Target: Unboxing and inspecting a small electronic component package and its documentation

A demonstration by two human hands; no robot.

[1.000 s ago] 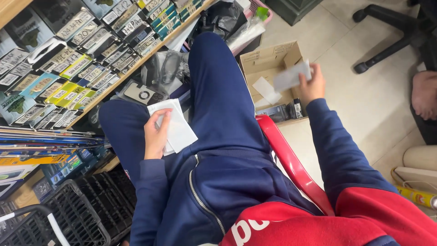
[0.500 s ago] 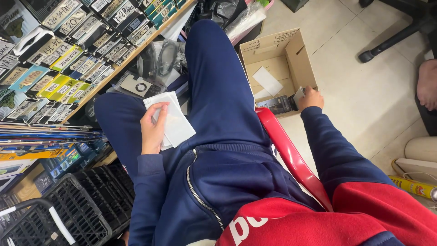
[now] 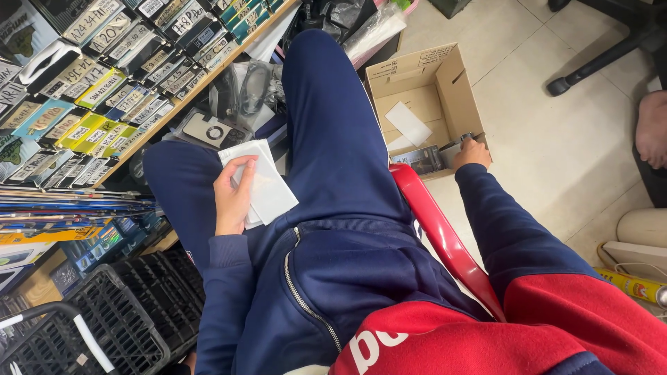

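While seated on a red plastic chair in navy trousers and a navy and red jacket, looking down at both hands. Left hand resting on the left thigh, fingers curled round a small stack of white packets — thumb on top, the stack lying flat against the leg. Right hand stretched out to the right, down at the near edge of an open cardboard box on the tiled floor; fingers closed on something small and grey, too hidden to name. Inside the box, a loose white slip on the bottom and a dark packet at the near wall, just beside the right hand. Off to the left, a wooden shelf packed with rows of small boxed goods, clear-wrapped items heaped below it by the knee. Black plastic crates at lower left — close against the left leg. Base of an office chair at upper right, well apart from the box.
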